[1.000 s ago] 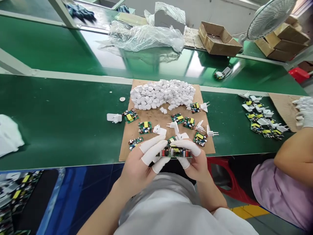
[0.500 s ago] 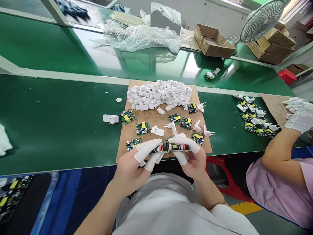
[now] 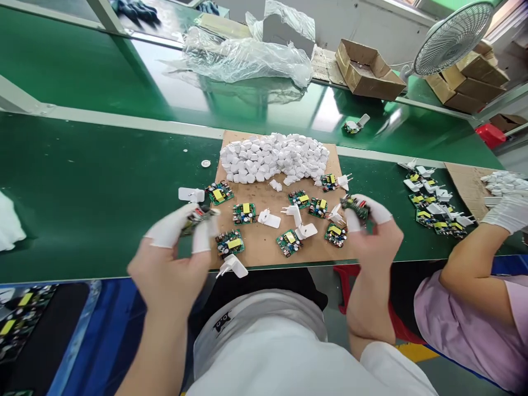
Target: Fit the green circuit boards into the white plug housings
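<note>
The left hand (image 3: 170,264) pinched a green, component-studded circuit board (image 3: 194,219) (blurred). The right hand (image 3: 377,241) likewise pinched another board (image 3: 356,209).

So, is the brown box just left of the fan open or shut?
Open. Nothing covers the top of the box, and its inside shows.

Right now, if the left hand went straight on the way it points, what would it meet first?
Probably the white plug piece on the green bench, just beyond the left hand and its blurred circuit board. Height is unclear; it might pass above.
</note>
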Available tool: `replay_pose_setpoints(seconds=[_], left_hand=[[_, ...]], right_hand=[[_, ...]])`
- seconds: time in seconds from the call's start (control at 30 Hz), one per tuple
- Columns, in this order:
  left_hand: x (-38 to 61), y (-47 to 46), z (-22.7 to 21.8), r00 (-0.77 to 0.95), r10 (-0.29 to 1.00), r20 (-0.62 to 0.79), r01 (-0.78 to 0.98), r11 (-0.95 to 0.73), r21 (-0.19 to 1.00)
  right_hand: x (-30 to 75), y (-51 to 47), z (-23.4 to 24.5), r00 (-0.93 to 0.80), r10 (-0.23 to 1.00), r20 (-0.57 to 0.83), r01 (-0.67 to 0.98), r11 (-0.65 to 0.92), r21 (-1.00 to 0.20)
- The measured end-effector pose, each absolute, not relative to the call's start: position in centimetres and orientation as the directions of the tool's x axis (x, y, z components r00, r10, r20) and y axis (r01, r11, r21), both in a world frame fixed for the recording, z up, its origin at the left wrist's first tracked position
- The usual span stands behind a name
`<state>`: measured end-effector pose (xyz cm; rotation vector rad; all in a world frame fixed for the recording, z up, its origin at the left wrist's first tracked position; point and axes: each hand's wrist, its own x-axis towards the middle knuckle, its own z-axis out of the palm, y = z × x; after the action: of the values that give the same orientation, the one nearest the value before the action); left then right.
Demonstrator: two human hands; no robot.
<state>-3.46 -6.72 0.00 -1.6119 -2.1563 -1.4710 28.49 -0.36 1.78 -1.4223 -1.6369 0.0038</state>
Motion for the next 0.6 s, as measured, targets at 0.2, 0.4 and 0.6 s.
replay_pose_setpoints(seconds=[0.2,0.4,0.6], left_hand=[[-7.3,-3.3,-1.9,-0.34,0.814,0.471,0.88,0.099,0.464],[-6.7,-3.8,-3.5,-0.18,0.887,0.426,0.884,-0.044,0.465],[-6.4,-5.3,-1.2,-0.19,0.868,0.46,0.883,-0.053,0.466]], right_hand=[[35.8,6.5,2.2,-0.037,0.98,0.194,0.966,0.085,-0.243],[34.9,5.9,2.6,-0.181,0.976,0.124,0.952,0.205,-0.229],[29.5,4.4,3.8,-0.528,0.837,0.142,0.797,0.546,-0.258]])
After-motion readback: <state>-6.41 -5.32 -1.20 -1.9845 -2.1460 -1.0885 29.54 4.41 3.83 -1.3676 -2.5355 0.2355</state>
